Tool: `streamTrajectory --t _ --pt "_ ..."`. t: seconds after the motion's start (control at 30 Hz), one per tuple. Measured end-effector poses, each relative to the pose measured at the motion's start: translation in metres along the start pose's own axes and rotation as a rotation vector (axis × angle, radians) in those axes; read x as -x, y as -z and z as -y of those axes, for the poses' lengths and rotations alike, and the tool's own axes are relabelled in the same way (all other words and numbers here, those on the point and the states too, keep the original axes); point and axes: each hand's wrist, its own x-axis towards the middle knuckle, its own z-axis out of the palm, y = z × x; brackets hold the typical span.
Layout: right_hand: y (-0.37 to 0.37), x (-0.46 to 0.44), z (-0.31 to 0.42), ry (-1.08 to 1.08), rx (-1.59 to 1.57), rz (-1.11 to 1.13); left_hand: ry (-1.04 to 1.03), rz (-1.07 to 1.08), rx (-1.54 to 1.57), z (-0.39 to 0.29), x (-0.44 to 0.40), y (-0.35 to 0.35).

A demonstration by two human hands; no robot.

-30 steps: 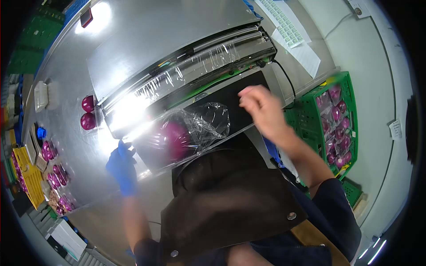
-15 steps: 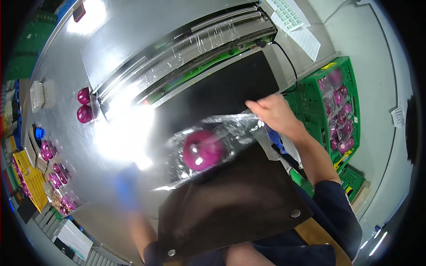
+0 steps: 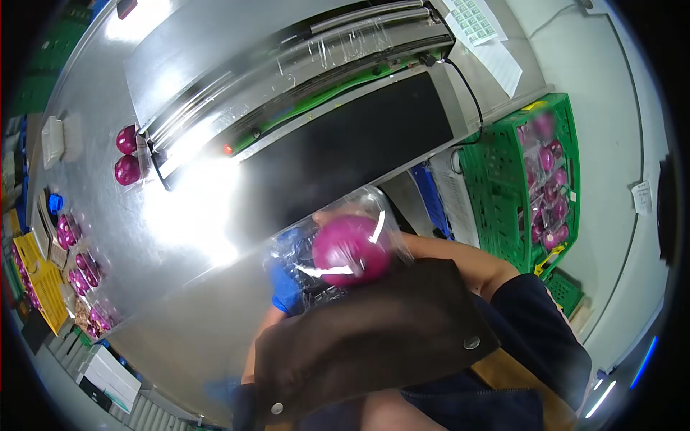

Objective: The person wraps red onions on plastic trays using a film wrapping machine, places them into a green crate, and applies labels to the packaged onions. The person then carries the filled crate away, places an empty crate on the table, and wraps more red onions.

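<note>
Fingers of the left hand (image 3: pixel 285 287), in a blue glove, are clamped on crumpled clear film (image 3: pixel 323 296) at the near left side of a large purple vegetable (image 3: pixel 352 250). The bare right hand (image 3: pixel 332 215) is mostly behind that wrapped vegetable, with only a little of it showing at the far side; I cannot tell how its fingers are closed. Between the two hands, the vegetable is in front of the dark apron (image 3: pixel 374 330), near the front edge of the wrapping machine (image 3: pixel 345 151).

Beyond the hands, the machine's black plate (image 3: pixel 359 144) slopes across the view, a red light (image 3: pixel 228 149) glowing near its far left corner. Rollers (image 3: pixel 370 19) run along the machine's far edge. Just beside its left end, two wrapped purple vegetables (image 3: pixel 127 170) sit together on the metal table (image 3: pixel 86 179).

Further out, a white tray (image 3: pixel 52 142) lies near the table's left edge, and more purple packs (image 3: pixel 88 269) are grouped toward its near left corner. Past the right edge stands a green crate (image 3: pixel 492 205) of wrapped purple vegetables. A label sheet (image 3: pixel 472 21) lies toward the far right corner.
</note>
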Motion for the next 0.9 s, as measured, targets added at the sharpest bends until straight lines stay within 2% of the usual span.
streamTrajectory --t 0.07,0.1,0.17,0.2,0.27,0.37,0.43,0.5,0.57,0.63,0.67,0.77,0.8,0.87,0.9 --pt "-0.019 0.000 0.022 -0.067 -0.223 0.115 0.034 0.090 -0.017 -0.001 -0.005 -0.003" --pt "-0.028 0.005 0.052 -0.030 -0.108 0.182 0.042 0.131 -0.009 -0.004 -0.007 0.003" --pt "-0.036 0.009 0.068 0.047 0.105 0.373 0.045 0.215 0.059 -0.018 -0.009 0.029" --pt "-0.043 0.021 0.094 -0.116 0.134 0.346 0.033 0.257 0.108 -0.029 -0.008 0.044" --pt "-0.037 0.039 0.111 -0.269 0.344 0.274 -0.006 0.369 0.229 -0.061 -0.008 0.075" --pt "0.014 0.075 0.032 0.125 0.719 0.148 -0.112 0.595 0.406 -0.111 -0.019 0.087" --pt "0.039 0.116 0.044 -0.167 0.894 -0.276 -0.179 0.773 0.485 -0.146 -0.032 0.069" --pt "0.032 0.163 0.097 0.085 0.888 -0.728 -0.217 0.953 0.536 -0.179 -0.045 0.038" --pt "0.002 0.187 0.122 0.435 0.843 -0.634 -0.199 1.121 0.543 -0.206 -0.055 0.011" --pt "-0.033 0.198 0.129 0.257 0.902 -0.488 -0.162 1.257 0.518 -0.230 -0.063 -0.009" --pt "-0.033 0.201 0.121 0.106 0.843 -0.504 -0.130 1.308 0.509 -0.240 -0.066 -0.017" --pt "0.007 0.237 0.071 0.215 0.398 -0.671 -0.023 1.415 0.474 -0.264 -0.071 -0.040" --pt "0.036 0.256 0.033 -0.007 0.345 -0.845 0.033 1.430 0.482 -0.270 -0.073 -0.048" --pt "0.032 0.323 0.052 0.148 0.874 -1.307 0.206 1.440 0.601 -0.278 -0.081 -0.067" --pt "0.054 0.355 0.035 0.080 0.638 -1.654 0.297 1.443 0.711 -0.279 -0.088 -0.077"
